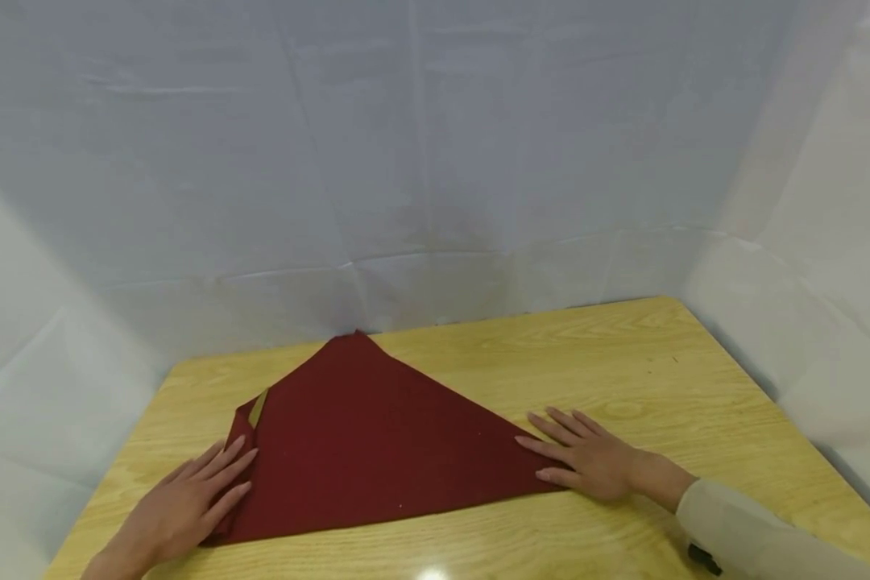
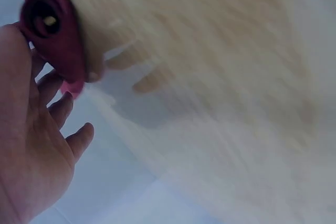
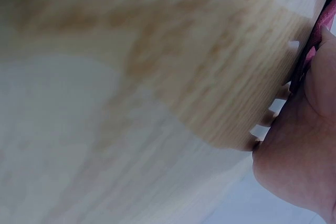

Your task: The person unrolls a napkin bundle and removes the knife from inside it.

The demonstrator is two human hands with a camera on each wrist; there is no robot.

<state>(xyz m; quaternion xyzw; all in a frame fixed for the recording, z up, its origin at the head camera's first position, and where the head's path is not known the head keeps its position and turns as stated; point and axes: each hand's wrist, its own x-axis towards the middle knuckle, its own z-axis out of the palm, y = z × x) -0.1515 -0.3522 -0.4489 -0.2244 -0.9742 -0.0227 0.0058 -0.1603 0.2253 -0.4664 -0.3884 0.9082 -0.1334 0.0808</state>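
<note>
A dark red cloth (image 1: 377, 435), folded to a triangle-like shape, lies on the wooden table with its peak at the far edge. Its left side is turned over into a loose roll, where a yellowish patch (image 1: 258, 408) shows. My left hand (image 1: 181, 499) rests on that roll with fingers extended. In the left wrist view the roll (image 2: 68, 51) has a hollow end, and the fingers of the left hand (image 2: 42, 140) lie along it. Fingers spread, my right hand (image 1: 594, 459) touches the cloth's right corner. The right wrist view shows the right hand (image 3: 299, 150) low against the table, beside a sliver of cloth.
The light wooden table (image 1: 609, 362) stretches beyond the cloth to the right and in front. A pale sheet (image 1: 435, 161) hangs behind it, with white sheeting at both sides. A small dark object (image 1: 705, 558) shows under the right sleeve (image 1: 739, 524).
</note>
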